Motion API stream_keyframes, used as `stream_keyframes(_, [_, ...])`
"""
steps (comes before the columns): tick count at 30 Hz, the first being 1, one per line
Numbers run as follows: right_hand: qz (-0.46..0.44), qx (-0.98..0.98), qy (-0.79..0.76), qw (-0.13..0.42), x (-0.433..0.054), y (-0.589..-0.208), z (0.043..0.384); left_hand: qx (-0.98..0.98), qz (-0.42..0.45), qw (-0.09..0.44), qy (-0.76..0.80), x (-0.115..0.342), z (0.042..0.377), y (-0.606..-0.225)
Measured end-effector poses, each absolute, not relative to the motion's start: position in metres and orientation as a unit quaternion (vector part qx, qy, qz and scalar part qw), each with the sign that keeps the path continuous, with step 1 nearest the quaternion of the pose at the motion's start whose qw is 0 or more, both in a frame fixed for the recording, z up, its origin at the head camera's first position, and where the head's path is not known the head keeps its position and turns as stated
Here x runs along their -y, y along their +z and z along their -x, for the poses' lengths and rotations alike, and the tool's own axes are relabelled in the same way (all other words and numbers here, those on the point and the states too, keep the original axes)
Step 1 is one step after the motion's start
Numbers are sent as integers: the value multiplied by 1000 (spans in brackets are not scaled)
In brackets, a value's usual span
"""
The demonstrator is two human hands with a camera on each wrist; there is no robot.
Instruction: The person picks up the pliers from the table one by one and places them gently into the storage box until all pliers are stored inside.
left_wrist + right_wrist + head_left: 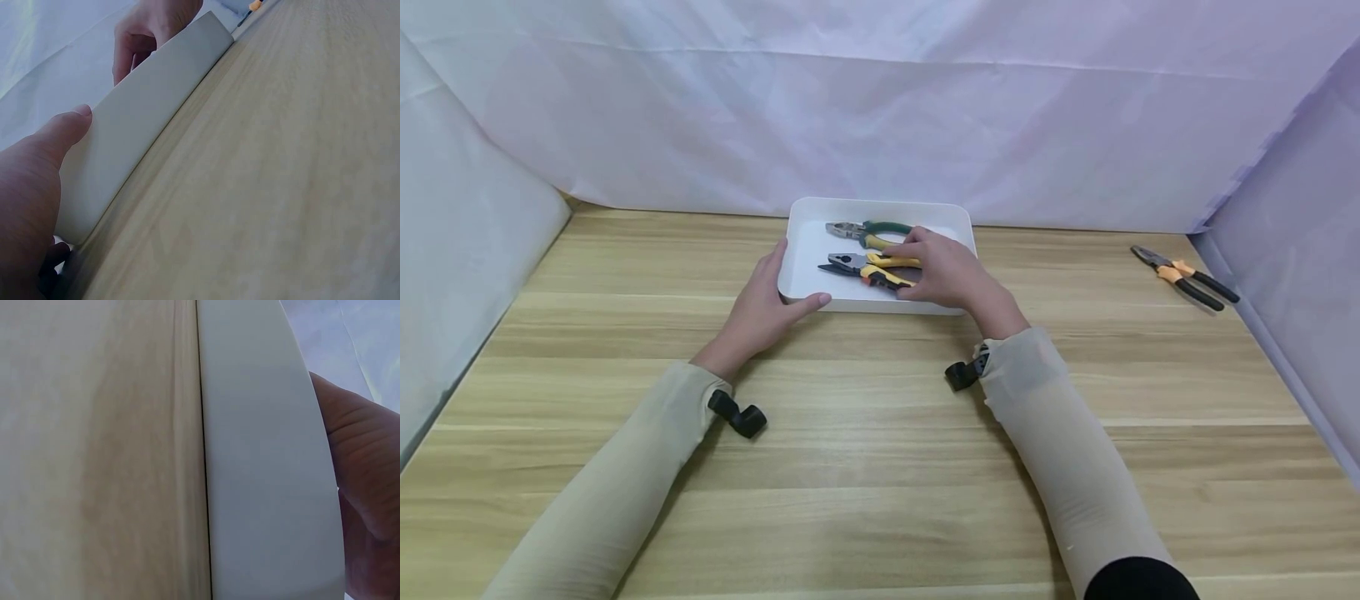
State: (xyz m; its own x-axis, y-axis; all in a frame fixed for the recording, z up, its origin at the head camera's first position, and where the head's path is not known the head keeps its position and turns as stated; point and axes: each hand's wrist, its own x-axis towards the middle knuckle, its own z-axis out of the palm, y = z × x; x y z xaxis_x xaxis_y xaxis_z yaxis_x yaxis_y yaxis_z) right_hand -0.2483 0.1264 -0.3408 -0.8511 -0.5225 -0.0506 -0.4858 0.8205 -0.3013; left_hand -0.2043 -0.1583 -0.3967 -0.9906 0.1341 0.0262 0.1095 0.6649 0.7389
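Near the back of the table stands a white tray (805, 287). My left hand (760, 296) rests at its front left corner, thumb along the front rim and fingers straight along the left side. My right hand (951, 271) reaches in over the tray, thumb and fingers curled about the handle ends of yellow-handled pliers (891, 261). Close against these lies a long black nose with a yellow-and-black handle (887, 277). Behind them are pliers with one green and one yellow handle (883, 227), their ends hidden by the right hand. The tray wall (269, 456) hides the right fingertips in the right wrist view.
Pliers with orange-and-black handles (1195, 279) lie on the wooden table (850, 450) at the far right, near the side wall. A white cloth (880, 125) hangs right behind the tray. Cloth panels also stand along the left and right sides.
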Motion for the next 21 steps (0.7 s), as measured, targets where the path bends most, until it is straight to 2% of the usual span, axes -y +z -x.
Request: stream_keyframes(21, [273, -939, -180, 106, -128, -344, 250, -913, -68, 10, 402, 159, 203, -397])
